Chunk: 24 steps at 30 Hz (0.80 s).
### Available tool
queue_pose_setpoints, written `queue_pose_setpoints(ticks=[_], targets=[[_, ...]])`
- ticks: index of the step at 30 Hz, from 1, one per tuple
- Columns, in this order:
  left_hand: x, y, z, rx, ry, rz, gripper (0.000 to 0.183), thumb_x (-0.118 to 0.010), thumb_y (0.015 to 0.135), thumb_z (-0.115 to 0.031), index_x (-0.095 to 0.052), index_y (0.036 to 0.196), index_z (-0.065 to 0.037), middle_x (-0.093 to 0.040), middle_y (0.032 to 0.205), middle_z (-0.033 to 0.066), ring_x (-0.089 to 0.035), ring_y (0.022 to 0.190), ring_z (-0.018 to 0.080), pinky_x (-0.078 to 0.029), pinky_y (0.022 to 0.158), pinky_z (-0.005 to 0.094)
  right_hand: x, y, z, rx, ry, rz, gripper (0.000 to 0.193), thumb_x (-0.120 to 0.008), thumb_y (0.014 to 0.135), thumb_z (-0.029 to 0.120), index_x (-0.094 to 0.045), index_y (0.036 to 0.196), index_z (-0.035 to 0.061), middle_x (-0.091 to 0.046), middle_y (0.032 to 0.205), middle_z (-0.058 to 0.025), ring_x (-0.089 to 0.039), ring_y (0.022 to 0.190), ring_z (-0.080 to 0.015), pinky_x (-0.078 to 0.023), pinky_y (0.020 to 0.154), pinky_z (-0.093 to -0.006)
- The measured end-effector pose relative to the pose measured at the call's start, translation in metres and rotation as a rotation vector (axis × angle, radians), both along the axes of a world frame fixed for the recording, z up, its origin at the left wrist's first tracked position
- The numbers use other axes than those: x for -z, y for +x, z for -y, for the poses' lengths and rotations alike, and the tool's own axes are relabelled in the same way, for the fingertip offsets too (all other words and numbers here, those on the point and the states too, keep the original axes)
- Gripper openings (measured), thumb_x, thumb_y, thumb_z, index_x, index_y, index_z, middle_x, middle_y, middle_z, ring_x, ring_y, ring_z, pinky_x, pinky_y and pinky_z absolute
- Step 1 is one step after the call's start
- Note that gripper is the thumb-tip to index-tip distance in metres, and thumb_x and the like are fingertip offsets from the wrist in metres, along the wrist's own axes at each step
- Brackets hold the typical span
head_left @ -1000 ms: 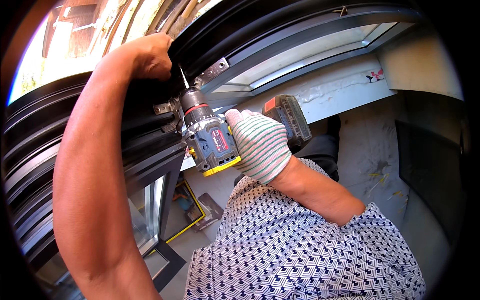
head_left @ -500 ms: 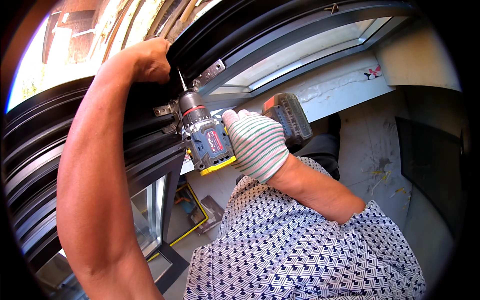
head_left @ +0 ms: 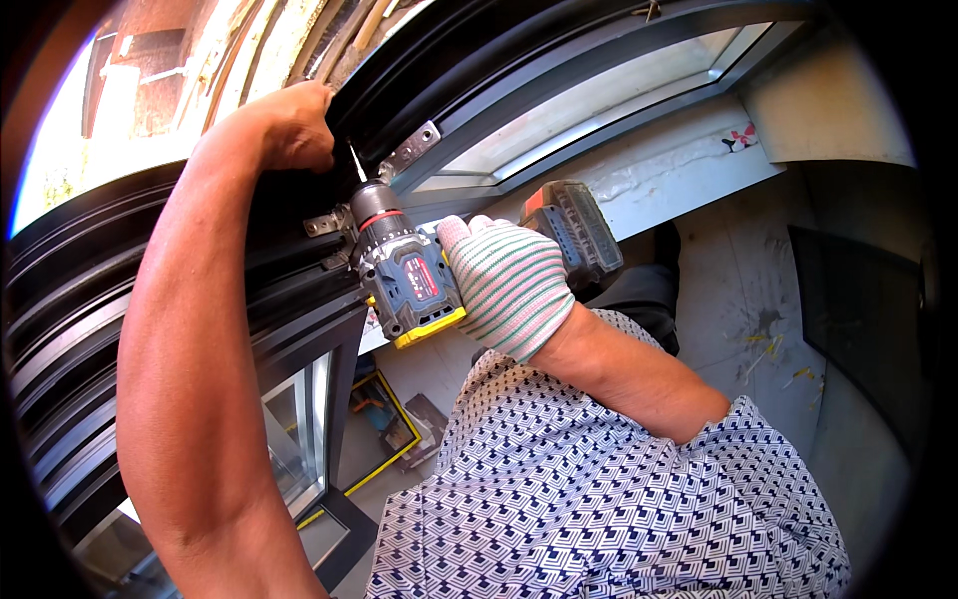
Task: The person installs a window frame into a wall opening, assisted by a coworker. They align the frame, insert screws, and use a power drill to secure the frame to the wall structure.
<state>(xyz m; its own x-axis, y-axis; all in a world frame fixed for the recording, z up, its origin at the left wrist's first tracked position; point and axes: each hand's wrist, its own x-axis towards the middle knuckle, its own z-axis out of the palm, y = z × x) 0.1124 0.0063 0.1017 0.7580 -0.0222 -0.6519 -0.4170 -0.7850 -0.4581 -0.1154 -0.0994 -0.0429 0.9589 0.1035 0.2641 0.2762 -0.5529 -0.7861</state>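
A cordless drill (head_left: 404,275) with a grey-blue body and yellow trim is held by my right hand (head_left: 509,285), which wears a striped knit glove wrapped round its grip. Its thin bit (head_left: 356,163) points up at the black window frame (head_left: 384,95), close to my left hand; I cannot tell whether the tip touches. My bare left hand (head_left: 297,127) is closed at the frame's edge, fingers curled and partly hidden. Beside the chuck are a metal hinge plate (head_left: 411,148) and another small metal bracket (head_left: 321,225). The battery pack (head_left: 574,230) sticks out beyond the glove.
A glazed sash (head_left: 589,110) runs to the upper right, over a pale sill (head_left: 689,175). Another sash (head_left: 309,429) hangs at lower left. Below are a yellow-edged tray (head_left: 384,424) and floor debris (head_left: 763,349). Wooden planks (head_left: 289,40) lie outside. A dark panel (head_left: 858,329) leans at right.
The view has shifted slightly, and the drill shows a little further left in it. Both hands keep their hold, and the bit stays near the same spot on the frame.
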Motion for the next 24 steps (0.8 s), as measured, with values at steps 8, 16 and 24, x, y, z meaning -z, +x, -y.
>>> queue_pose_setpoints(ticks=[8,16,24], targets=[[0.001,0.001,-0.002,-0.018,0.003,0.0,0.041,-0.08,0.074,-0.007,-0.074,0.113,0.001,-0.077,0.099,0.0223,-0.075,0.098,0.0325,-0.057,0.091,0.0403,-0.002,0.001,0.0,0.007,-0.021,-0.009,0.035,-0.073,0.081,0.015,-0.06,0.111,0.0027,-0.066,0.086,-0.015,-0.07,0.076,-0.0328,-0.055,0.064,-0.0416],[0.0,-0.002,0.001,-0.006,0.011,0.02,0.042,-0.081,0.074,-0.008,-0.073,0.114,0.001,-0.077,0.103,0.0235,-0.074,0.101,0.0341,-0.057,0.093,0.0408,-0.011,0.002,0.003,-0.047,0.01,-0.123,0.029,-0.073,0.083,0.012,-0.061,0.108,0.0026,-0.071,0.093,-0.0196,-0.073,0.087,-0.0363,-0.059,0.075,-0.0455],[-0.002,-0.002,0.002,-0.018,-0.001,-0.011,0.043,-0.082,0.074,-0.008,-0.072,0.115,0.001,-0.077,0.102,0.0221,-0.074,0.098,0.0328,-0.057,0.09,0.0407,-0.014,0.003,0.006,-0.052,0.015,-0.128,0.03,-0.074,0.083,0.013,-0.061,0.108,0.0032,-0.071,0.093,-0.0195,-0.073,0.087,-0.0362,-0.059,0.075,-0.0464]])
